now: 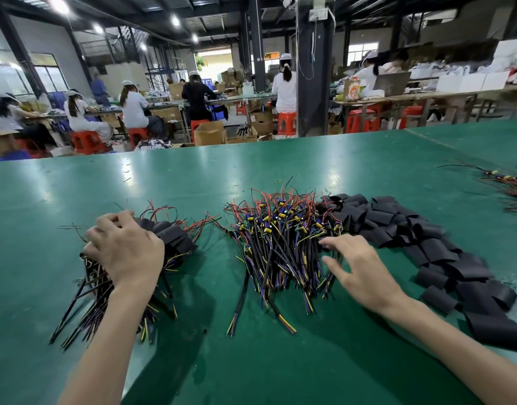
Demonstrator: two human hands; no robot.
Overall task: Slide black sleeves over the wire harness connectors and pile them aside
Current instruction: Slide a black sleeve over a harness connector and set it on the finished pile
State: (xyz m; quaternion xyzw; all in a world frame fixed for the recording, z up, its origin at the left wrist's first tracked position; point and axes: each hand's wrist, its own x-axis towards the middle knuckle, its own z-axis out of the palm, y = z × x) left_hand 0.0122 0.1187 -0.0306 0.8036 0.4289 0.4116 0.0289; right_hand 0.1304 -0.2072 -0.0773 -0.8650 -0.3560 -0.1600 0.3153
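Observation:
On the green table point(210, 176) lie three heaps. At the left is a pile of sleeved harnesses point(175, 238), black sleeves over their connectors and wires trailing toward me. My left hand point(125, 249) rests on top of that pile with fingers bent over it; whether it grips anything is hidden. In the middle sits a heap of bare wire harnesses point(280, 229) with blue and yellow connectors and red, black and yellow wires. My right hand point(359, 267) hovers at that heap's right edge, fingers spread and holding nothing. Loose black sleeves point(426, 247) stretch along the right.
More red and black wires point(511, 185) lie at the far right edge of the table. A small rubber band point(278, 180) lies behind the middle heap. Beyond the table's far edge, people sit on red stools at other benches among cardboard boxes.

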